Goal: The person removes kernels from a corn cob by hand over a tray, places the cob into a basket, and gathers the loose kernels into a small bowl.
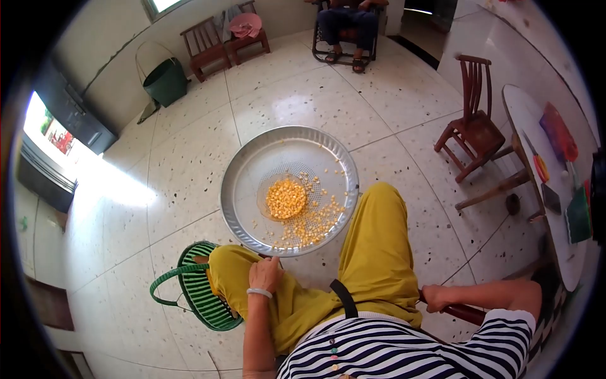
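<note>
My left hand [266, 275], with a pale bracelet at the wrist, rests on my left thigh; its fingers lie over the cloth and I see nothing in them. To the right, my right hand [435, 297] is closed around a dark red wooden chair [464, 313] at my side, most of it hidden by my arm and body. In front of my knees is a wide round metal tray [243, 174] with a perforated middle. A shallow bowl heaped with yellow corn kernels [286, 198] sits in it, and loose kernels [309, 230] are scattered beside the bowl.
A green striped basket [205, 303] stands by my left leg. At right are a small wooden chair [473, 139] and a white table [527, 120] with a knife and other items. A seated person [347, 28], a dark green bag [165, 82] and wooden chairs [206, 50] are farther back.
</note>
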Tool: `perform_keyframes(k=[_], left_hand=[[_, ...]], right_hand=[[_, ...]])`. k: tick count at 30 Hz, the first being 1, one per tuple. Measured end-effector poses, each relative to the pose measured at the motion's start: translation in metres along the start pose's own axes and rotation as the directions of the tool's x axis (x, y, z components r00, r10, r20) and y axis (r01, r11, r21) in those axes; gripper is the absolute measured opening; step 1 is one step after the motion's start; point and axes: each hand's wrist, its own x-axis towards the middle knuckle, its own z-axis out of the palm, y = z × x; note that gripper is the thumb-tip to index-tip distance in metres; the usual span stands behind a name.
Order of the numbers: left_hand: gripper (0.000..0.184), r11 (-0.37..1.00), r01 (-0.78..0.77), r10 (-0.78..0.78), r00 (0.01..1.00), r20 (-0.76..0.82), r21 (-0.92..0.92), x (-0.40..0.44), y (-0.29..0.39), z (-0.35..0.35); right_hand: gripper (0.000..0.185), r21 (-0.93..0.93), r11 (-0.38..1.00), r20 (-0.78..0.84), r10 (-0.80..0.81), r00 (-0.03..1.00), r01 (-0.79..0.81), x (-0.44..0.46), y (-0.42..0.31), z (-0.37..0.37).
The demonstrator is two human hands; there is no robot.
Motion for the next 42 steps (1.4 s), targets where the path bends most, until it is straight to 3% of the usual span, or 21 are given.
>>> perform_keyframes(k=[1,3,4,7,8,11,12,15,19,21,26,29,30,32,35,36,38,40,42], left_hand=[[0.026,1.0,-0.015,0.015,1.0,0.005,0.007,0.003,-0.002,0.003],[0.034,0.899,0.138,-0.088,0.987,0.138,-0.415,0.017,-0.004,0.003],[0.037,0.773,0.224,-0.118,0.97,0.213,-0.593,0.027,-0.004,0.001],[0.052,0.355,0.414,-0.26,0.905,0.337,-0.838,0.059,-0.01,0.007],[0.064,0.334,0.424,-0.278,0.898,0.342,-0.842,0.072,-0.015,0.007],[0.073,0.082,0.569,-0.38,0.777,0.503,-0.818,0.113,-0.025,0.017],[0.07,-0.132,0.619,-0.299,0.72,0.626,-0.774,0.127,-0.039,0.027],[0.06,-0.451,0.506,-0.286,0.698,0.656,-0.735,0.147,-0.057,0.062],[0.024,-0.41,0.389,-0.342,0.773,0.535,-0.825,0.159,-0.061,0.081],[0.017,-0.392,0.369,-0.379,0.77,0.513,-0.843,0.165,-0.058,0.082],[0.013,-0.337,0.253,-0.416,0.824,0.385,-0.907,0.167,-0.049,0.069],[0.01,-0.418,0.229,-0.213,0.916,0.339,-0.879,0.16,-0.063,0.071],[0.011,-0.514,0.203,-0.205,0.915,0.349,-0.834,0.157,-0.06,0.065],[0.012,-0.482,0.196,-0.216,0.918,0.332,-0.854,0.153,-0.059,0.052],[0.014,-0.412,0.23,-0.205,0.92,0.336,-0.882,0.14,-0.06,0.032],[0.014,-0.417,0.244,-0.199,0.915,0.35,-0.876,0.136,-0.06,0.03],[0.015,-0.422,0.229,-0.21,0.917,0.34,-0.877,0.129,-0.058,0.022],[0.015,-0.418,0.173,-0.243,0.925,0.293,-0.892,0.121,-0.058,0.004],[0.011,-0.367,0.152,-0.331,0.901,0.281,-0.918,0.115,-0.063,-0.009]], right_hand=[[0.034,0.019,1.0,0.004,0.007,1.0,-0.007,0.001,0.0,-0.001],[0.035,0.052,0.998,0.025,0.017,1.0,-0.018,0.005,0.003,-0.001],[0.036,0.064,0.998,0.037,0.018,0.999,-0.02,0.01,0.008,0.002],[0.037,0.094,0.995,0.044,0.02,0.999,-0.024,0.018,0.016,0.006],[0.037,0.103,0.994,0.042,0.022,0.999,-0.026,0.019,0.017,0.006],[0.039,0.001,0.999,0.065,-0.041,0.997,0.041,0.029,0.025,0.01],[0.039,0.005,0.999,0.042,-0.037,0.998,0.037,0.024,0.021,0.006],[0.04,0.017,0.999,-0.014,-0.052,0.999,0.052,0.011,0.008,-0.002],[0.041,0.047,0.997,-0.021,-0.052,0.998,0.053,0.012,0.009,0.0],[0.042,0.072,0.997,-0.007,-0.009,1.0,0.01,0.013,0.008,0.0],[0.043,0.109,0.994,-0.017,0.035,0.999,-0.033,0.019,0.013,0.006],[0.044,0.067,0.996,-0.022,0.059,0.998,-0.057,0.016,0.007,0.005],[0.045,0.066,0.996,-0.003,0.06,0.998,-0.06,0.014,0.005,0.002],[0.05,0.07,0.996,0.033,0.058,0.998,-0.061,0.011,-0.001,-0.003],[0.057,-0.264,0.948,0.183,-0.133,0.974,0.18,0.046,0.031,-0.007],[0.057,-0.201,0.976,0.239,-0.029,0.971,0.079,0.015,-0.003,-0.04],[0.046,-0.388,0.922,0.136,0.08,0.987,-0.021,0.014,-0.025,-0.086],[0.03,0.096,0.98,-0.253,-0.146,0.956,0.175,-0.032,-0.076,-0.129],[0.025,0.39,0.782,-0.444,-0.303,0.843,0.486,-0.035,-0.111,-0.146]])
